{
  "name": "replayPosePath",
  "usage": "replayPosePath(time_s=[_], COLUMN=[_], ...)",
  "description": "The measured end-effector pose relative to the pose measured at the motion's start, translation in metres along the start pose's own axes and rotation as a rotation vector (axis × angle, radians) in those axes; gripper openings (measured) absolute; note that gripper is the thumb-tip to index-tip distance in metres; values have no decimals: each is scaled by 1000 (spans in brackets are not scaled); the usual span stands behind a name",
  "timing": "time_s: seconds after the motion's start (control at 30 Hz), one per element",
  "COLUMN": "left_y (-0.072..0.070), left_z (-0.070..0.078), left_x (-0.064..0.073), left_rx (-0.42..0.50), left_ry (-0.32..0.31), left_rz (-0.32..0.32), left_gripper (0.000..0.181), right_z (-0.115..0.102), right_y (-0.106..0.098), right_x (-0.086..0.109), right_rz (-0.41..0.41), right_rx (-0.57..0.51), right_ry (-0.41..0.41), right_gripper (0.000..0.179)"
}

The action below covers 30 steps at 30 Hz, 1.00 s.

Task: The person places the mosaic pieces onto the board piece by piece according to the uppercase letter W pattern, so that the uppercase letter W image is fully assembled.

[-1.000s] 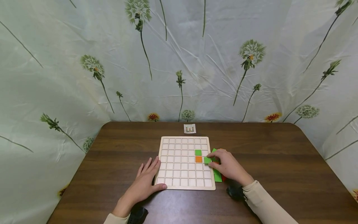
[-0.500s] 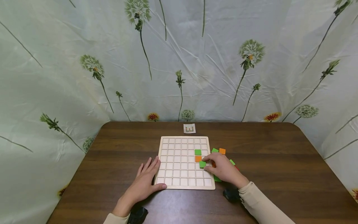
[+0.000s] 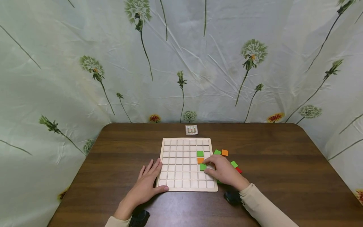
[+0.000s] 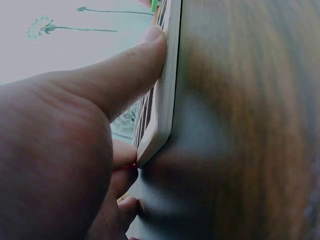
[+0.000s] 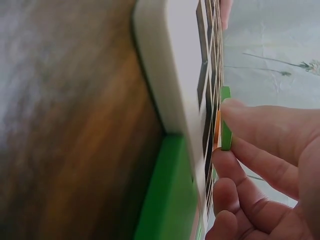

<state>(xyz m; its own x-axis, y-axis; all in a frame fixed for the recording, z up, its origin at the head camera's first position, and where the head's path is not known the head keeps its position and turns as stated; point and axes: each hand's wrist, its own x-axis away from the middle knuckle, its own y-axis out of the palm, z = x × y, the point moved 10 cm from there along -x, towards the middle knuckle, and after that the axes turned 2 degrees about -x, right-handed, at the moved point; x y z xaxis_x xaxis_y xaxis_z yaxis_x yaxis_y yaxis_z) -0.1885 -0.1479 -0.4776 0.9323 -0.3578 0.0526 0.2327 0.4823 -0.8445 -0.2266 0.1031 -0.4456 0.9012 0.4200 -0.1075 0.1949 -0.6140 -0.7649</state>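
Note:
A pale wooden grid board point(image 3: 178, 176) lies on the table. My left hand point(image 3: 148, 183) rests against its left side, fingers straight and spread, thumb on the near rim. In the left wrist view the thumb point(image 4: 135, 67) lies over the board's edge. Between thumb and fingertips my right hand point(image 3: 224, 170) pinches a green square tile point(image 3: 203, 167) over the right part of the grid. The right wrist view shows this tile point(image 5: 226, 120) edge-on, just over the board. Just beyond it an orange tile point(image 3: 200, 160) sits in a cell, and another green tile point(image 3: 200, 154) sits beyond that.
Loose tiles lie right of the board: a green one point(image 3: 217, 152), an orange one point(image 3: 225, 153), a green one point(image 3: 234, 164) and a red one point(image 3: 239, 170). More are partly hidden under my right hand. A small printed grid card point(image 3: 191, 130) lies behind the board.
My right hand has moved left and slightly nearer, carrying the green tile from the board's right edge to below the orange tile. The left hand stays in place.

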Motion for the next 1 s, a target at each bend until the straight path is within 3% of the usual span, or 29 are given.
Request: replayPosePath(time_s=[0.6, 1.0], left_y=[1, 0], left_z=[0, 1], left_x=[-3, -2], left_rx=[-2, -5], left_ry=[-4, -10], left_rz=[-7, -18], left_gripper=[103, 102], right_z=[-6, -5], right_y=[4, 6], right_x=[-4, -5], right_rz=[-16, -11], right_rx=[100, 93], right_ry=[-27, -27], right_gripper=[22, 23])
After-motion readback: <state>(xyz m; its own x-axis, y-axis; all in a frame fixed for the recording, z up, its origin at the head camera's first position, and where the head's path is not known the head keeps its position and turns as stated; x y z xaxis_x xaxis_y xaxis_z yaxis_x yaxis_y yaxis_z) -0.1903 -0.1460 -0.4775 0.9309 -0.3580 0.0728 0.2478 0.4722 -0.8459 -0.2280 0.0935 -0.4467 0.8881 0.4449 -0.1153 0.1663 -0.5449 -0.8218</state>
